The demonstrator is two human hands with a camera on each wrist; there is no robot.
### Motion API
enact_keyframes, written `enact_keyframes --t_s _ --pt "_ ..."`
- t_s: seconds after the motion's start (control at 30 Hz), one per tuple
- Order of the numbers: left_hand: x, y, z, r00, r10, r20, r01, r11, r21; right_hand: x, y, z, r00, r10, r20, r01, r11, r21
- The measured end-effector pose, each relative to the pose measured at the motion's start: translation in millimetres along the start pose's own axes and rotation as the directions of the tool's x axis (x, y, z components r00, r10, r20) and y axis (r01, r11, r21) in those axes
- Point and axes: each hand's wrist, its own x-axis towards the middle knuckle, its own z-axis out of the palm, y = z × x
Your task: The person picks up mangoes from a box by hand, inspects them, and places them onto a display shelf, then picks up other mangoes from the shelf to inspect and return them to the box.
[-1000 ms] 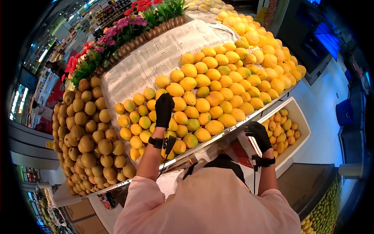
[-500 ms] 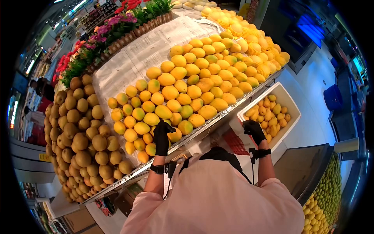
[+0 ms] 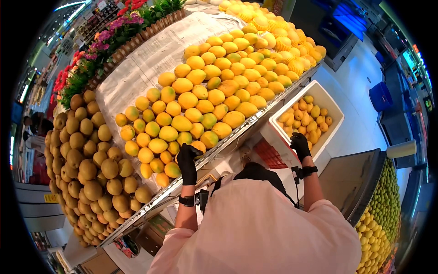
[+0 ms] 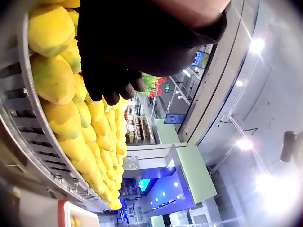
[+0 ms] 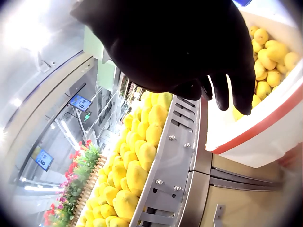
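Note:
In the head view, the black-gloved left hand (image 3: 187, 164) is at the front edge of the mango display, beside an orange-yellow mango (image 3: 198, 146). Its fingers are bent loosely, and no fruit shows in them. The left wrist view has this hand (image 4: 128, 52) over the yellow mangoes (image 4: 54, 78). My gloved right hand (image 3: 300, 145) is at the near wall of a white box (image 3: 336, 119) with small mangoes (image 3: 305, 119) inside. In the right wrist view, the right hand's (image 5: 184, 52) fingers hang spread and fairly straight over the box's red-edged side (image 5: 255, 130); contact is unclear.
Brown round fruit (image 3: 86, 164) are piled left of the mangoes. Paper (image 3: 141, 59) covers the display's back, beside flowers (image 3: 107, 39) and a low wooden fence. A metal rail (image 3: 219, 148) edges the front. A dark-edged counter (image 3: 349, 182) stands at right, with a blue bin (image 3: 380, 97) farther back.
The left hand has come back from among the mangoes to the display's front edge. The right hand stays by the white box. The head view has shifted, moving the display left and up in the picture.

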Motion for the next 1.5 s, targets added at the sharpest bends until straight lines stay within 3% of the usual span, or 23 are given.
enact_keyframes --t_s 0.2,0.33,0.37,0.43,0.47,0.5,0.53,0.57,0.7,0.77,0.83,0.9,0.97,1.1,1.17,1.27,1.33,1.47,1.5 --pt "-4.2 4.5 3.6 0.998 0.032 0.055 -0.039 0.991 0.127 5.7 24.0 -17.9 0.999 -0.017 -0.037 0.018 1.000 0.014" --pt "-4.7 8.3 14.6 0.999 -0.020 0.049 0.021 1.000 -0.022 19.1 47.9 -44.2 0.999 0.006 0.042 -0.009 0.998 0.057" --pt "-2.9 5.8 13.7 0.997 -0.013 0.076 0.014 1.000 -0.001 29.8 63.1 -52.0 0.933 -0.331 0.140 0.358 0.889 -0.284" --pt "-0.7 7.5 21.4 0.994 -0.031 0.101 0.031 1.000 0.004 29.5 64.1 -60.7 0.854 -0.439 0.281 0.517 0.647 -0.560" --pt "1.7 1.6 22.4 0.995 0.022 0.094 -0.037 0.988 0.153 26.7 63.0 -61.7 0.927 -0.303 0.223 0.376 0.732 -0.568" --pt "2.4 1.1 28.1 0.994 0.037 0.100 -0.054 0.983 0.175 42.9 75.7 -74.1 0.732 -0.501 0.461 0.621 0.214 -0.754" --pt "3.3 4.8 36.8 0.993 0.053 0.103 -0.072 0.977 0.199 42.8 69.9 -75.5 0.736 -0.436 0.518 0.570 -0.013 -0.821" --pt "3.5 8.4 46.4 0.996 -0.047 0.072 0.048 0.999 -0.012 43.4 68.9 -78.9 0.749 -0.454 0.484 0.573 0.077 -0.816" --pt "11.2 1.5 66.8 0.983 -0.141 0.114 0.148 0.987 -0.062 38.9 68.1 -96.4 0.792 -0.538 0.288 0.572 0.491 -0.657" --pt "11.8 0.3 81.1 0.984 -0.094 0.154 0.087 0.995 0.049 45.3 62.7 -105.0 0.899 -0.300 0.318 0.422 0.408 -0.810" --pt "14.4 1.3 94.5 0.977 -0.082 0.197 0.062 0.992 0.108 61.2 65.7 -121.9 0.884 -0.166 0.436 0.465 0.230 -0.855" --pt "16.0 3.5 111.1 0.974 -0.072 0.214 0.044 0.990 0.133 66.3 71.2 -130.9 0.866 -0.257 0.428 0.499 0.411 -0.763" --pt "19.6 -0.3 122.9 0.972 -0.078 0.223 0.052 0.991 0.124 73.3 67.5 -139.1 0.742 -0.305 0.597 0.612 -0.053 -0.789" --pt "17.2 -1.5 149.1 0.964 -0.110 0.242 0.076 0.987 0.144 101.4 89.5 -153.7 0.882 -0.270 0.386 0.470 0.446 -0.762" --pt "15.6 -4.0 160.2 0.964 -0.124 0.234 0.083 0.981 0.178 122.3 119.6 -166.9 0.917 -0.297 0.265 0.397 0.727 -0.559" --pt "13.2 -6.1 174.5 0.967 -0.120 0.227 0.081 0.982 0.171 164.4 156.8 -186.8 0.868 -0.416 0.270 0.493 0.660 -0.567" --pt "11.6 -6.2 181.8 0.969 -0.133 0.208 0.097 0.980 0.176 172.0 131.7 -180.5 0.765 -0.462 0.448 0.525 0.045 -0.850" --pt "7.7 -10.1 188.5 0.976 -0.146 0.163 0.110 0.971 0.211 207.3 119.9 -180.1 0.825 -0.348 0.445 0.430 -0.125 -0.894" --pt "8.7 -14.3 184.9 0.976 -0.153 0.157 0.117 0.969 0.217 220.9 122.6 -180.2 0.922 -0.229 0.312 0.332 0.056 -0.942"
